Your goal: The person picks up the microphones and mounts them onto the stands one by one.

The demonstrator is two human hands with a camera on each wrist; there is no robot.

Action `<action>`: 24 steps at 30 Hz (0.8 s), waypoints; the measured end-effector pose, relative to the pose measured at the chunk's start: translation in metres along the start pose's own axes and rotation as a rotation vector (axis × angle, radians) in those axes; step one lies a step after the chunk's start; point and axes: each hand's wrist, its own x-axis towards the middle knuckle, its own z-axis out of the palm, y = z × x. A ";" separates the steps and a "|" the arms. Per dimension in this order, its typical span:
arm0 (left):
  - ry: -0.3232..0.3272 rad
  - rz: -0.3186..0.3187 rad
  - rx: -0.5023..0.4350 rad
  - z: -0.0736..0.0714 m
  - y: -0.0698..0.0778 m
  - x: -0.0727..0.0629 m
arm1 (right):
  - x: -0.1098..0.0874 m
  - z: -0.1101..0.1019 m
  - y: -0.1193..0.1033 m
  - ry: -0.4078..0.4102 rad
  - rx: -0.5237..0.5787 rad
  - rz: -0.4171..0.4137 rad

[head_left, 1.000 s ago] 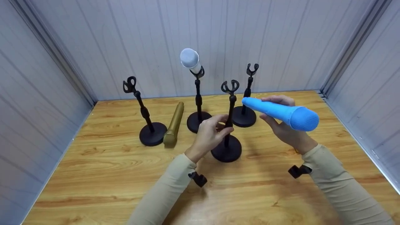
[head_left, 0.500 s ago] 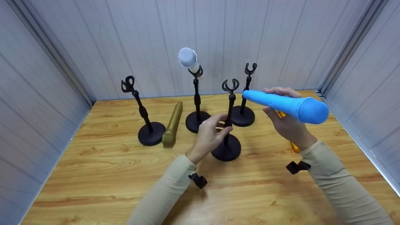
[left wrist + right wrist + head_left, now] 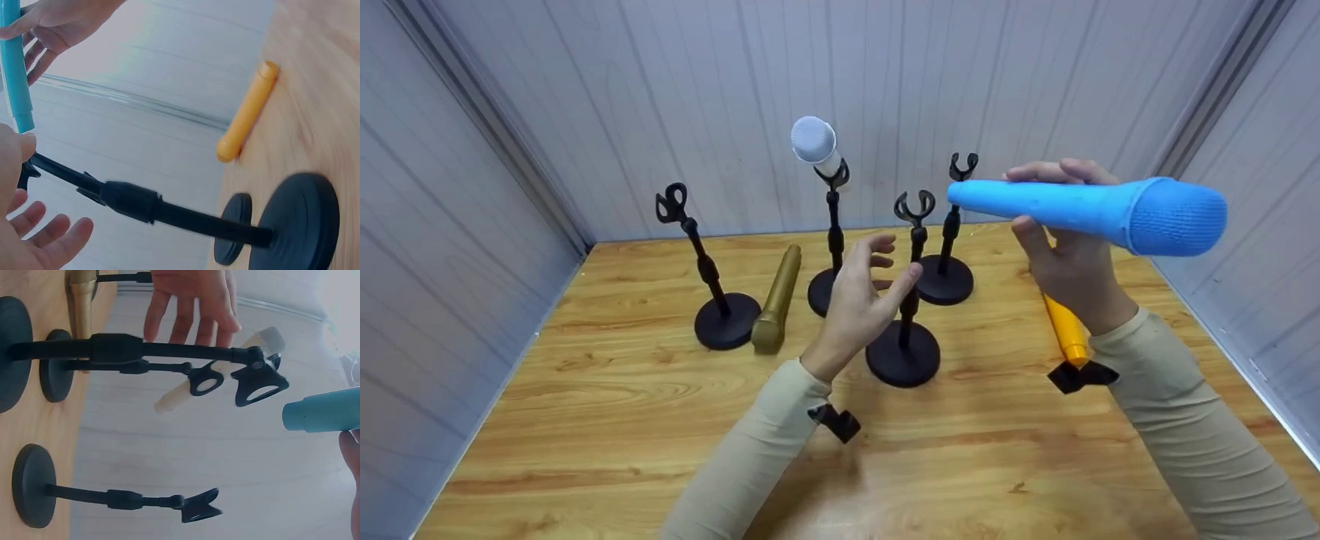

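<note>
My right hand (image 3: 1072,259) holds a blue microphone (image 3: 1057,206) by its handle, almost level, its head toward the right. In the right wrist view, the tail of that microphone (image 3: 320,410) is close to the clip (image 3: 259,385) of the nearest black stand, with a gap between. My left hand (image 3: 862,304) is beside that stand's pole (image 3: 910,300), its fingers spread and gripping nothing. The left wrist view shows those fingers (image 3: 53,230) apart from the pole (image 3: 129,199); whether the thumb touches the stand I cannot tell.
A white microphone (image 3: 814,142) sits in the clip of the back middle stand (image 3: 835,232). Two bare-clipped stands are at left (image 3: 706,270) and back right (image 3: 951,232). A gold microphone (image 3: 777,300) and an orange microphone (image 3: 1063,326) lie on the wooden table (image 3: 660,420).
My right hand has raised the blue microphone and moved it right, levelling it and uncovering the orange one. My left hand has let go of the stand's pole and risen slightly.
</note>
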 end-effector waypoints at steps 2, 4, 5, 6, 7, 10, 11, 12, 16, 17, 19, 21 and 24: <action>-0.027 -0.010 -0.026 0.000 0.002 0.002 | 0.005 0.002 -0.002 0.007 -0.004 -0.014; -0.065 -0.014 -0.048 0.001 0.002 0.003 | 0.008 0.005 -0.003 0.006 -0.019 -0.025; -0.087 -0.015 -0.061 0.002 0.001 0.004 | 0.010 0.007 -0.004 0.005 -0.016 -0.029; -0.107 -0.014 -0.074 0.002 0.001 0.005 | 0.011 0.008 -0.004 0.002 -0.012 -0.032; -0.127 -0.014 -0.086 0.003 0.000 0.006 | 0.013 0.010 -0.005 -0.001 -0.007 -0.034; -0.168 -0.009 -0.109 0.005 -0.002 0.008 | 0.016 0.015 -0.006 -0.017 0.024 -0.039; -0.174 -0.006 -0.112 0.006 -0.002 0.008 | 0.016 0.016 -0.006 -0.024 0.039 -0.040; -0.176 -0.002 -0.113 0.006 -0.003 0.009 | 0.017 0.018 -0.006 -0.033 0.045 -0.044; -0.166 0.035 -0.111 0.007 -0.002 0.015 | 0.020 0.021 -0.006 -0.072 0.019 -0.061; -0.162 0.048 -0.112 0.007 -0.001 0.016 | 0.021 0.022 -0.006 -0.079 0.003 -0.066; -0.154 0.065 -0.114 0.008 0.000 0.019 | 0.023 0.022 -0.006 -0.092 -0.025 -0.073; -0.144 0.075 -0.112 0.008 0.001 0.022 | 0.025 0.023 -0.005 -0.101 -0.037 -0.075; -0.135 0.074 -0.108 0.009 0.001 0.024 | 0.027 0.024 -0.005 -0.113 -0.043 -0.090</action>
